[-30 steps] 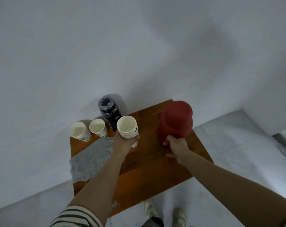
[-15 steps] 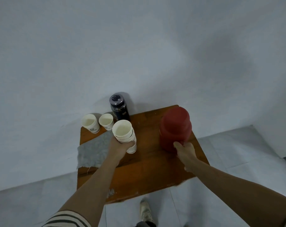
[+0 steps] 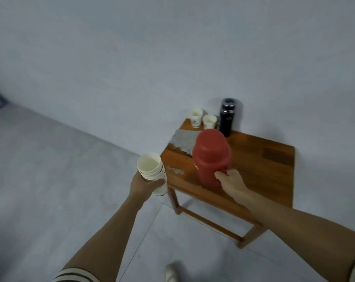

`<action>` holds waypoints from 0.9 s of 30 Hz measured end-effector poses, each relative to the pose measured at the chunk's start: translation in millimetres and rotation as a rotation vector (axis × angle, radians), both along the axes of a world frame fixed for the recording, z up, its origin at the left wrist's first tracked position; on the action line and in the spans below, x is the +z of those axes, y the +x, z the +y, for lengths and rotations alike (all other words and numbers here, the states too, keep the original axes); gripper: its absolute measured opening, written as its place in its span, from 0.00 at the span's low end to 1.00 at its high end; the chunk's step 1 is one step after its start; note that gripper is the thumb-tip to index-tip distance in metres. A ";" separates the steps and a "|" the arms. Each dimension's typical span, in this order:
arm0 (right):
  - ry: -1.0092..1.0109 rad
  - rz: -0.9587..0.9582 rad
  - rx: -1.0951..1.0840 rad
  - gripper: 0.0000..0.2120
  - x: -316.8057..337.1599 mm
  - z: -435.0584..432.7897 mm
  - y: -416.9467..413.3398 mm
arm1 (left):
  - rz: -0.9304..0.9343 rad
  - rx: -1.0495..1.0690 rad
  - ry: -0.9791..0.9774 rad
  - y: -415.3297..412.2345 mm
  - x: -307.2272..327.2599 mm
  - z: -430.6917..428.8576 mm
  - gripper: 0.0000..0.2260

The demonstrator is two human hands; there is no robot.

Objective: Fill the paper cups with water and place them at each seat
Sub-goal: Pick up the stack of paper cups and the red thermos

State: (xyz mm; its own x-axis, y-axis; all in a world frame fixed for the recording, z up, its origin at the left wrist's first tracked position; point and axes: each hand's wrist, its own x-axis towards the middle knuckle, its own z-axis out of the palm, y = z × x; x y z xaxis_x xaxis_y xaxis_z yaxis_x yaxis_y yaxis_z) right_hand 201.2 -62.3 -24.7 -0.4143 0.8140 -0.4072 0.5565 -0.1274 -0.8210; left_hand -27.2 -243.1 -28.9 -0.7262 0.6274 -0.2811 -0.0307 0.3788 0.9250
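The left hand (image 3: 146, 185) was found with fingers curled round a stack of white paper cups (image 3: 152, 169). The stack was held upright just off the table (image 3: 264, 159) edge, at 9 o'clock of the red flask (image 3: 212, 155). The right hand (image 3: 230, 181) was closed on the flask's lower side.

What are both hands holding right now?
Left hand: gripping the stack of paper cups.
Right hand: gripping the red thermos.
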 end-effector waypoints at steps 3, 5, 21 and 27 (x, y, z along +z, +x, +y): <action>0.013 0.026 0.169 0.10 5.4 -46.3 -37.0 | 0.009 0.136 0.006 -10.1 12.9 -76.6 0.29; 0.024 0.026 0.287 0.11 11.7 -85.6 -64.7 | 0.028 0.236 0.017 -15.4 21.5 -134.4 0.28; -0.104 0.045 0.976 0.07 18.8 -512.2 -218.8 | 0.139 0.953 -0.010 34.4 51.4 -630.9 0.28; -0.133 0.016 1.243 0.09 16.4 -670.7 -247.6 | 0.164 1.186 -0.044 82.9 50.7 -772.2 0.26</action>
